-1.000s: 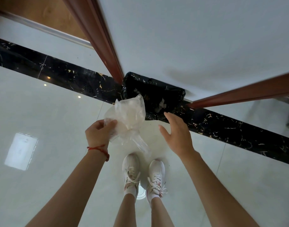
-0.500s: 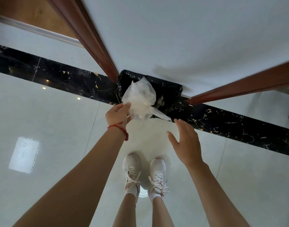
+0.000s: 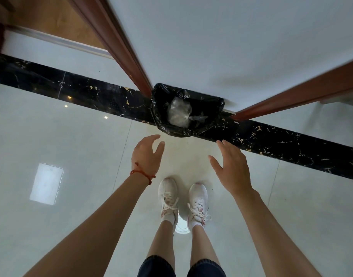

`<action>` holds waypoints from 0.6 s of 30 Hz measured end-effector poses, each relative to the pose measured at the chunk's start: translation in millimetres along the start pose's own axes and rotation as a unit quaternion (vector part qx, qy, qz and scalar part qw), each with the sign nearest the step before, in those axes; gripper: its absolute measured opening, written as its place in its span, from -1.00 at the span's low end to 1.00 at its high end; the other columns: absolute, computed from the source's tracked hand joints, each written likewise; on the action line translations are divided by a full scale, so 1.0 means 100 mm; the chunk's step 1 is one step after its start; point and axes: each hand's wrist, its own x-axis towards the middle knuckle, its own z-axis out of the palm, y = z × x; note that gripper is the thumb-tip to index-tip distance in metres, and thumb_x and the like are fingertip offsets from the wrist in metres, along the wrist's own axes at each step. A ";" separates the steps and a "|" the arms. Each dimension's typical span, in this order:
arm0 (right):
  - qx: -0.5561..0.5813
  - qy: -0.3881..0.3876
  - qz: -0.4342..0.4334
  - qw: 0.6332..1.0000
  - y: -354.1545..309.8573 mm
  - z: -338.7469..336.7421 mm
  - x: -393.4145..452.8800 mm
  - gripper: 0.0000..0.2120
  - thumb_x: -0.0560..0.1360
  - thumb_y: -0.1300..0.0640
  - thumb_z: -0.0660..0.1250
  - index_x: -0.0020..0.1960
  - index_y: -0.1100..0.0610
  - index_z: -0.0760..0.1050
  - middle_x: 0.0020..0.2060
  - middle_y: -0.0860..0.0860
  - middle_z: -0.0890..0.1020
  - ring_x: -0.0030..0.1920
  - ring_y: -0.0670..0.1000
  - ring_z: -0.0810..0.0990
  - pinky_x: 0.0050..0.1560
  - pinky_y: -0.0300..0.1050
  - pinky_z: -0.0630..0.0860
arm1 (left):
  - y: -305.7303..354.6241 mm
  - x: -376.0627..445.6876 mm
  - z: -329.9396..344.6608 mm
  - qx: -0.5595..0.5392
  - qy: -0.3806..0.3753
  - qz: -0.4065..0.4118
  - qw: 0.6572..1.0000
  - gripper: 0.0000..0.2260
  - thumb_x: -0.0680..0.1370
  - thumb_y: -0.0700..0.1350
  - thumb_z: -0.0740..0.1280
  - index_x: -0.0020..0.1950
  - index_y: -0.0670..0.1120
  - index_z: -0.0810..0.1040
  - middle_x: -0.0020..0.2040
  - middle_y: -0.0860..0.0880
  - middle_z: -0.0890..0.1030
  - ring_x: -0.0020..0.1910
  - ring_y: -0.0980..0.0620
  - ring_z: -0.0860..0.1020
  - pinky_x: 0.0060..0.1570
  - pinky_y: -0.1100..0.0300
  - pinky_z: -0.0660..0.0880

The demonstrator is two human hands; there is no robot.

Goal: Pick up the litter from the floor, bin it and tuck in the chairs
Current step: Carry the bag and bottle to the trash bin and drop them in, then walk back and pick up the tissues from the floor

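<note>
The clear plastic bag (image 3: pixel 179 113) of litter lies inside the bin (image 3: pixel 217 104), which is lined with black plastic and stands against the wall, well apart from both hands. The left hand (image 3: pixel 146 156) hovers in front of the bin, fingers loosely spread and holding nothing, a red string bracelet (image 3: pixel 142 173) at its wrist. The right hand (image 3: pixel 232 168) hovers beside it, fingers straight, thumb out, empty, above the white sneakers (image 3: pixel 183 198).

A glossy pale tiled floor (image 3: pixel 51 226) carries a black marble band with gold veins (image 3: pixel 291 144) running diagonally. Above it rises a white wall (image 3: pixel 221 37) edged by reddish-brown wooden trim (image 3: pixel 111 41). Small ceiling lights (image 3: pixel 106 117) and a bright window patch (image 3: pixel 46 183) reflect in the tiles.
</note>
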 end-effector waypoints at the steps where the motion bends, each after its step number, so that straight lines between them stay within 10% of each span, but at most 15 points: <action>1: -0.005 0.000 -0.003 1.000 -0.01 -0.06 -0.05 -0.49 0.54 -0.07 0.16 0.41 0.14 0.24 0.41 0.15 0.32 0.43 0.12 0.24 0.39 0.00 0.18 | 0.03 -0.06 -0.04 0.029 -0.010 0.026 0.999 -0.71 0.55 -0.08 0.24 0.23 -0.14 0.49 0.23 -0.12 0.55 0.23 -0.09 0.46 0.23 0.08 0.35; 18: 0.022 0.146 0.036 0.988 -0.35 -0.82 -1.04 -0.54 0.45 0.03 0.36 0.26 0.25 0.44 0.22 0.25 0.52 0.21 0.23 0.51 0.21 0.14 0.42 | 0.82 -0.89 -0.70 0.255 -0.048 0.313 0.914 -0.63 0.43 -0.17 0.41 0.20 -0.24 0.50 0.19 -0.27 0.56 0.22 -0.28 0.49 0.20 -0.21 0.38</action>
